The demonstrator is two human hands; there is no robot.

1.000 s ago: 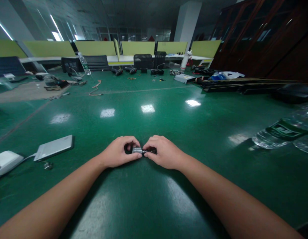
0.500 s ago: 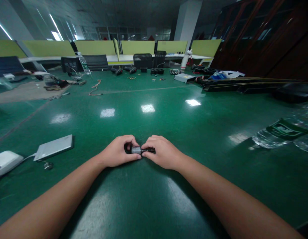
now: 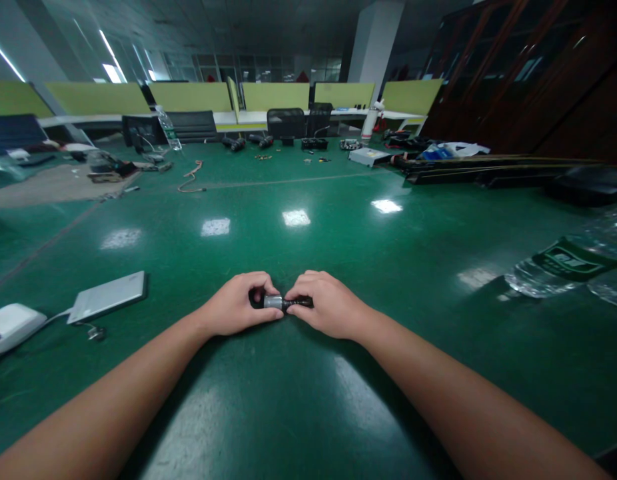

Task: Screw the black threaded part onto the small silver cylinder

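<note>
Above the green tabletop [image 3: 298, 393], in the middle of the view, my left hand [image 3: 235, 305] pinches a small silver cylinder [image 3: 273, 302] between thumb and fingers. A slim dark rod [image 3: 297, 302], ribbed near the cylinder, extends rightward from it. The thumb and fingers of my right hand [image 3: 328, 305] close on this rod from the other side. Cylinder and rod lie in one level line, end to end. I cannot tell whether they are fixed together. Part of the rod is hidden by my right fingers.
To the left lie a grey power bank [image 3: 107, 297] and a white device [image 3: 13, 328] with a cable. Clear water bottles [image 3: 563, 267] lie at the right. Power drills [image 3: 261, 140], a silver box [image 3: 370, 157] and long black strips [image 3: 468, 171] rest at the back.
My right hand has shifted very slightly to the right, with a little more of the dark rod showing. My left hand and the silver cylinder stay in place.
</note>
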